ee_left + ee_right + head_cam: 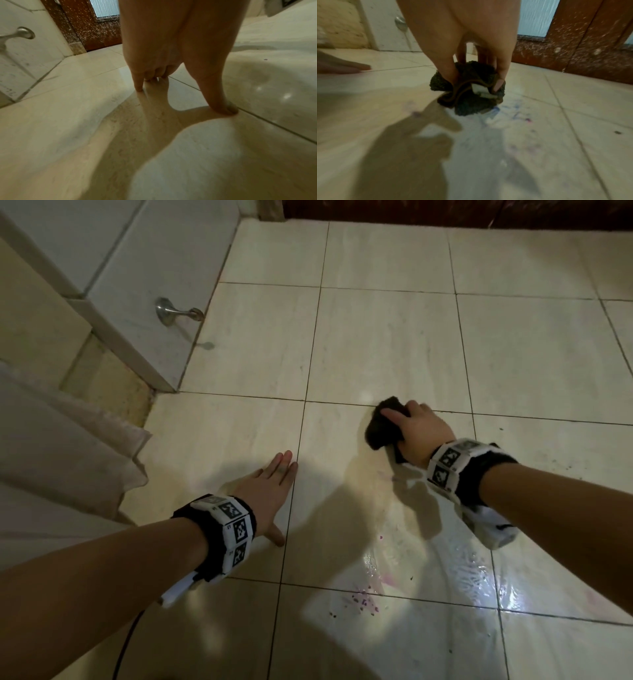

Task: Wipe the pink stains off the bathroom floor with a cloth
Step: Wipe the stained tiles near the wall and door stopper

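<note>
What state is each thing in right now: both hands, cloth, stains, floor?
Left hand: flat, fingers straight, pressed on the floor, holds nothing.
Right hand: fingers curled round the cloth, pressing it down.
Cloth: dark, bunched up, on the floor.
Pink stains: still there, near side of the cloth, not under it.
Floor: wet and shiny near the stains, dull farther off.
Door stop: fixed low on the wall, untouched.

Left hand (164, 44) fingertips (139, 88) touch floor (68, 108).

Glossy tiled floor (376, 337), fuzzy terry cloth (380, 428) (white tag (482, 90)).
</note>
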{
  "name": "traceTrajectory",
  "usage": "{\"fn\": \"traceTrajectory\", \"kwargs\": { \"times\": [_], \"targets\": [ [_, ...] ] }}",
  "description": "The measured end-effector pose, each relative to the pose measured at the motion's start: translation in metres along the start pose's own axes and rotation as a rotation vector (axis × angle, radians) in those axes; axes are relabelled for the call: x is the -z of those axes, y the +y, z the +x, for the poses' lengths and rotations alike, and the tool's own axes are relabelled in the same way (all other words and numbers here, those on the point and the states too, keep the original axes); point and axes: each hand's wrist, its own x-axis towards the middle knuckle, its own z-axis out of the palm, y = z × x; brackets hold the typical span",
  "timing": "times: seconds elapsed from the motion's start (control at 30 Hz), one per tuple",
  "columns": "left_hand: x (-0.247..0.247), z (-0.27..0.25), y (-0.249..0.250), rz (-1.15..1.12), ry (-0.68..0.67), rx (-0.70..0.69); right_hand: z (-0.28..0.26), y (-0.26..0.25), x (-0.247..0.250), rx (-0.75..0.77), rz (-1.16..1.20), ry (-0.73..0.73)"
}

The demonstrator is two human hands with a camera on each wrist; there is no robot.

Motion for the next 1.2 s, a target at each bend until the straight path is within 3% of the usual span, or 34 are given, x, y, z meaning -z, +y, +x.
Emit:
{"fn": "traceTrajectory", "kwargs": {
  "times": [0.1, 0.2, 0.33, 0.4, 0.6, 0.7, 0.77, 0.87, 1.0, 1.07, 1.13, 1.2],
  "targets": [
    [0.000, -0.001, -0.001, 0.039, 0.007, -0.015, -0.035, -0.024, -0.016, 0.146, 0.047, -0.029],
    [0.002, 0.000, 0.000, 0.070, 0.016, -0.029, -0.091, -0.048, -0.031, 0.418, -0.055, -0.122],
    [0.005, 0.005, 0.010, 0.032, 0.040, -0.095, -0.124, -0.057, -0.040, 0.623, -0.031, -0.331],
    [0.006, 0.007, 0.015, 0.085, 0.028, -0.115, -0.100, -0.055, -0.024, 0.529, 0.020, -0.336],
    [0.008, 0.009, 0.015, 0.127, 0.007, -0.110, -0.010, 0.021, 0.021, 0.075, 0.208, 0.123],
    [0.008, 0.011, 0.016, 0.133, -0.002, -0.106, 0.006, 0.060, 0.021, -0.152, 0.187, 0.127],
    [0.009, 0.011, 0.017, 0.140, -0.006, -0.104, 0.000, 0.066, 0.007, -0.197, 0.114, 0.049],
    [0.011, 0.009, 0.017, 0.169, -0.009, -0.105, -0.025, 0.044, -0.010, -0.055, 0.077, 0.035],
    [0.013, 0.008, 0.018, 0.191, -0.007, -0.106, -0.092, -0.005, -0.037, 0.396, 0.059, -0.010],
    [0.014, 0.008, 0.019, 0.184, -0.018, -0.100, -0.121, -0.020, -0.047, 0.546, 0.018, -0.105],
    [0.014, 0.009, 0.020, 0.184, -0.020, -0.098, -0.123, -0.025, -0.043, 0.541, 0.064, -0.209],
    [0.013, 0.009, 0.019, 0.181, -0.024, -0.098, -0.105, -0.015, -0.032, 0.427, 0.109, -0.189]
  ]
}}
